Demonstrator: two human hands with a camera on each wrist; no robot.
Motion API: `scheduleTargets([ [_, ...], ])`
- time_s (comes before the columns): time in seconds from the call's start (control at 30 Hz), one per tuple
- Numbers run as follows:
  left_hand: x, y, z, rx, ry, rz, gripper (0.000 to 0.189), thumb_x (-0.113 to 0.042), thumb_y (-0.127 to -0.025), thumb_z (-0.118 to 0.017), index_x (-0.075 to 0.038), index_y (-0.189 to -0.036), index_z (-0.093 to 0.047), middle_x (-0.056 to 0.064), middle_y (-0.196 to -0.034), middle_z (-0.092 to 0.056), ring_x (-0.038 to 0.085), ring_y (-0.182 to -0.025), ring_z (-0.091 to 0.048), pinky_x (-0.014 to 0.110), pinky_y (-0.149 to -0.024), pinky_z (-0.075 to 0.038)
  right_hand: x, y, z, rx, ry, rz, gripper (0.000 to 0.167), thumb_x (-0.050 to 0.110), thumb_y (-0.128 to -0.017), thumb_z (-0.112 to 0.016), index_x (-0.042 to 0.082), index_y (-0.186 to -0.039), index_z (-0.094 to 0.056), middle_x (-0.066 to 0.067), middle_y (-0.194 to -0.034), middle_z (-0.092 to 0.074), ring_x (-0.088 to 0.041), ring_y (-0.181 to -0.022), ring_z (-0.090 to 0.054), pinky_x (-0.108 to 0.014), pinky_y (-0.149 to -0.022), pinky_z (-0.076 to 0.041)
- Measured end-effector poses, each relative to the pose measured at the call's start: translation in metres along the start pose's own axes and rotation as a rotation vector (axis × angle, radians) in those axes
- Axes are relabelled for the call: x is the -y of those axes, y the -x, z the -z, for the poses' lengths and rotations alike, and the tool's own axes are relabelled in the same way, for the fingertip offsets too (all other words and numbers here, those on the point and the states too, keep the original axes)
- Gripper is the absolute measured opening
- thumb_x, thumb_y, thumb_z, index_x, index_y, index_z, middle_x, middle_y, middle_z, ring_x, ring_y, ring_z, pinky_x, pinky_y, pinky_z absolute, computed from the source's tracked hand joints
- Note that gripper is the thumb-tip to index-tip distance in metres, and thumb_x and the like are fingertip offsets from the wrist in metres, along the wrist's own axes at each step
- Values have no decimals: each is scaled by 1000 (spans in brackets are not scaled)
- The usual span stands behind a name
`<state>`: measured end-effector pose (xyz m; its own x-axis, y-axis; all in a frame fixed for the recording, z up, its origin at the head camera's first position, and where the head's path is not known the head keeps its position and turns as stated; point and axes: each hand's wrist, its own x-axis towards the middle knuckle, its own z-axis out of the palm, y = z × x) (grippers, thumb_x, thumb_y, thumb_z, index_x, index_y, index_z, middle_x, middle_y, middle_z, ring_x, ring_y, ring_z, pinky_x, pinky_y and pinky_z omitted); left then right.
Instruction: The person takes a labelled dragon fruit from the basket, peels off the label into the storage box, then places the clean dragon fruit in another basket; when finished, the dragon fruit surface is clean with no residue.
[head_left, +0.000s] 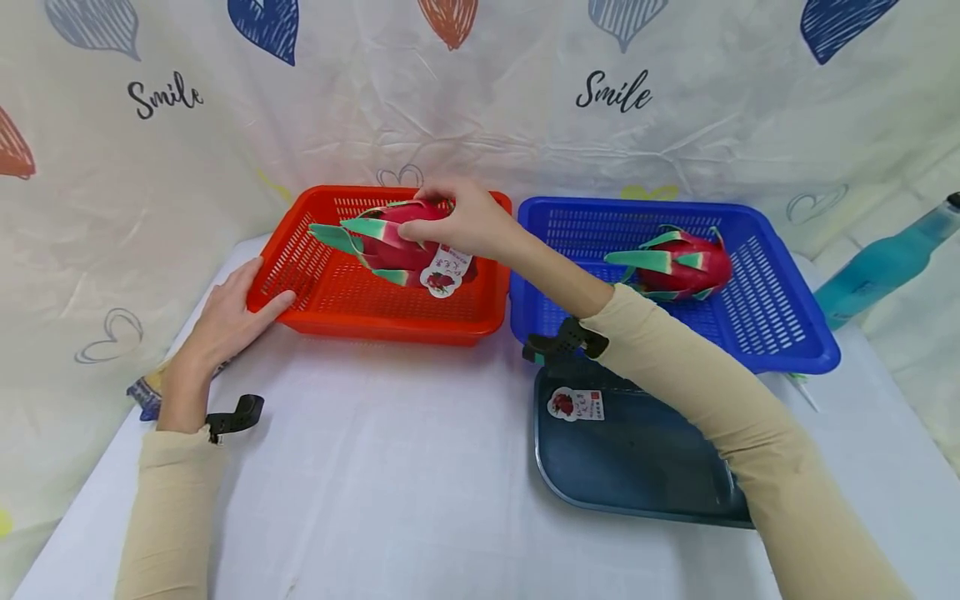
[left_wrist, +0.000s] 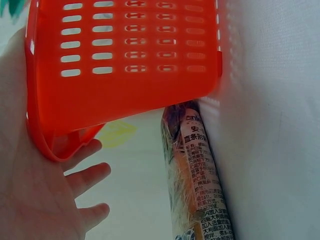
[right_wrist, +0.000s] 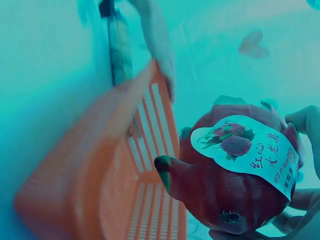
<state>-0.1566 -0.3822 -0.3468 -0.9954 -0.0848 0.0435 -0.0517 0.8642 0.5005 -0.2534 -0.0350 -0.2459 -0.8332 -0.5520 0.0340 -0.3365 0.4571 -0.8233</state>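
Observation:
My right hand grips a pink dragon fruit with green leaf tips, holding it above the red plastic basket. A white paper label with a fruit picture and red-pitaya lettering shows on the fruit. On the red basket's left side rests my left hand. Its palm lies against the rim in the left wrist view, with the fingers stretched out past it. A second dragon fruit lies in the blue basket, to the right of the red one.
A dark tray sits in front of the blue basket, a fruit label on it. Beside the left forearm lies a printed noodle packet, under the red basket's edge. A blue bottle stands at far right. Printed cloth hangs behind.

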Motion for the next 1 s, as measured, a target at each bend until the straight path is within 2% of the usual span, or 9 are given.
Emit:
scheduleTargets([
  [0.23, 0, 0, 0, 6, -9, 9, 86, -58, -94, -46, -12, -157, -10, 21, -160, -18, 47, -138, -24, 67, -112, -13, 3, 41, 1, 12, -34, -23, 53, 41, -83, -73, 20, -129, -59, -3, -121, -59, -20, -93, -65, -30, -74, -59],
  [0.37, 0, 1, 0, 0, -10, 9, 86, -58, -94, -46, -12, -157, -10, 22, -160, -18, 47, -138, -24, 68, -113, -11, 2, 59, -3, 40, -65, -28, 51, 39, -83, -73, 20, -129, -60, -4, -119, -60, -22, -95, -64, -30, -72, -60],
  [0.63, 0, 1, -1, -6, -17, 6, 85, -59, -94, -46, -14, -157, -11, 20, -160, -19, 47, -135, -26, 66, -103, -25, 1, 96, -12, 127, -90, -66, 49, 37, -83, -73, 25, -128, -60, -4, -120, -59, -24, -103, -60, -31, -71, -59],
  [0.87, -1, 2, -1, 3, 1, 14, 85, -58, -93, -47, -15, -157, -10, 21, -158, -22, 44, -132, -28, 67, -97, -35, -3, 114, -25, 205, -112, -58, 48, 34, -82, -73, 23, -127, -60, -4, -119, -60, -24, -104, -60, -31, -72, -59],
  [1.0, -2, 2, -1, 10, -2, 26, 86, -58, -93, -46, -16, -157, -8, 20, -159, -20, 44, -133, -27, 68, -97, -35, -10, 120, -35, 267, -122, -71, 45, 32, -82, -73, 21, -125, -62, -5, -117, -61, -23, -99, -62, -30, -73, -59],
])
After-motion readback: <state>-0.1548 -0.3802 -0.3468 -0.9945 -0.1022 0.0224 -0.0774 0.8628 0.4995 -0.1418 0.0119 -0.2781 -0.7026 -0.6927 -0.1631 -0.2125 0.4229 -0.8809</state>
